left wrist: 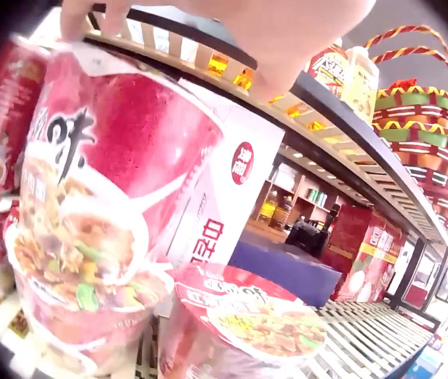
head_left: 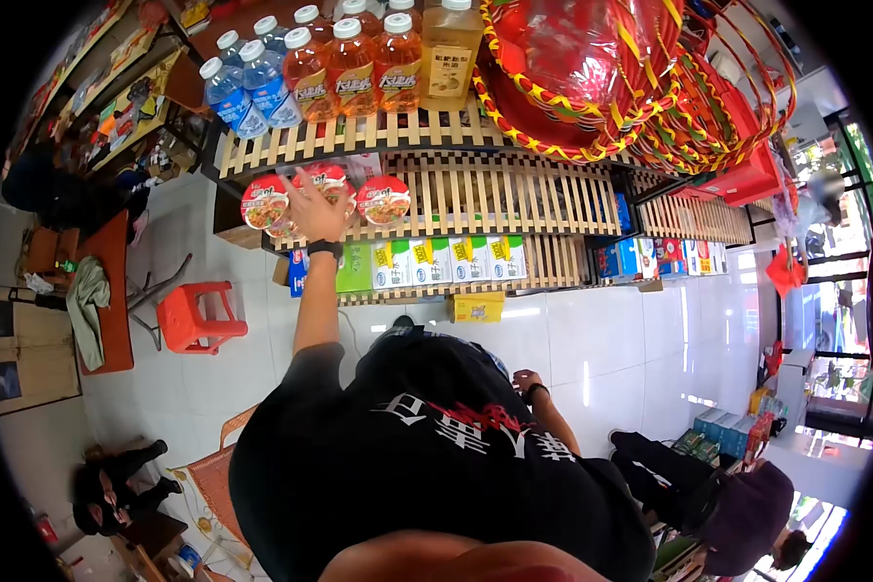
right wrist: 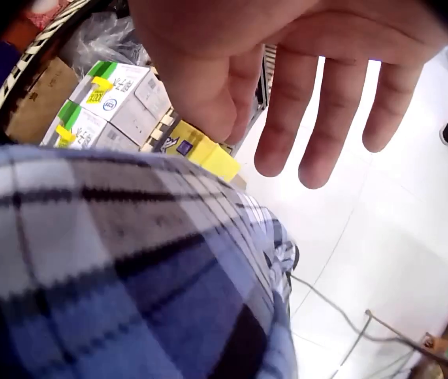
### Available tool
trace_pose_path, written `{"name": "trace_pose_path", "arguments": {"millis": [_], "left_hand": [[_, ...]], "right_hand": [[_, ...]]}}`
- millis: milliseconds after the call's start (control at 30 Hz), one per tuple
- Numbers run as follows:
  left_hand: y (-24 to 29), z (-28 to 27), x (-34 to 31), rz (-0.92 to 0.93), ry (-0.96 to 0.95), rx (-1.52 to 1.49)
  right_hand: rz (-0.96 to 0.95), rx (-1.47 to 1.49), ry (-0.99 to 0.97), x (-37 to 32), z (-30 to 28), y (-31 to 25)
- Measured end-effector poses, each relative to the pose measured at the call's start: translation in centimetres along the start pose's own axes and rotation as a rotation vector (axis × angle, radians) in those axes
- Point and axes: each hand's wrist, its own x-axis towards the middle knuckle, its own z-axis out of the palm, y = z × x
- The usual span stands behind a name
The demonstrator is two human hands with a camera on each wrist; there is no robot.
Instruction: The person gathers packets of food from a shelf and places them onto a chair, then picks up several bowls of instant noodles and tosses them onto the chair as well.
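- The person's left hand (head_left: 317, 210) reaches over a red paper instant-noodle cup with a picture of noodles printed on it (left wrist: 117, 150), at the left part of the middle shelf.
- This hand is open, its fingers extended and spread above the top of the cup; whether they touch the lid cannot be told.
- The noodle cup stands on top of another cup of the same kind, with more red noodle cups to its left.
- A single red cup with a round printed lid (head_left: 383, 201) stands just to the right of the stack.
- A tall white cardboard box with red lettering (left wrist: 236, 170) stands behind the cups, on the same pale wooden slatted shelf (head_left: 500, 199).
- The person's right hand (right wrist: 319, 79) is held low beside the body, near blue-and-white checked cloth (right wrist: 129, 260); it is open and empty, with its fingers apart.
- On the shelf above are plastic bottles of orange drink with white caps (head_left: 349, 78) and red woven baskets with yellow trim (head_left: 582, 78).
- White-and-green cartons with yellow labels (head_left: 456, 262) line the lower shelf, and a yellow box (head_left: 477, 307) sits beneath its front edge.
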Motion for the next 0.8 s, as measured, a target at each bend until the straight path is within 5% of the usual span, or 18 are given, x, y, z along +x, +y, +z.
{"name": "trace_pose_path", "arguments": {"millis": [167,367,467,600,800], "left_hand": [[-2.9,4.0,-2.3,0.034,-0.090,0.266],[0.4,-0.2,-1.3,-0.035,-0.225,0.270],[-0.9,0.9,-2.7,0.040,-0.074,0.186],[-1.5,0.8,-3.5,-0.041,-0.139,0.168],[-2.4,-0.1,-3.8,-0.019,-0.107,-0.003]], "right_hand": [[-0.044,-0.065,0.115,0.2,-1.9,-6.5],[-0.466,-0.475,0.170,1.0,-0.2,-18.1],[-0.870,-0.546,0.125,0.4,3.4,-25.2],[-1.027,-0.493,-0.148,-10.1,8.9,-38.9],[-1.292,-0.488,-0.273,-13.7,16.7,-49.3]]}}
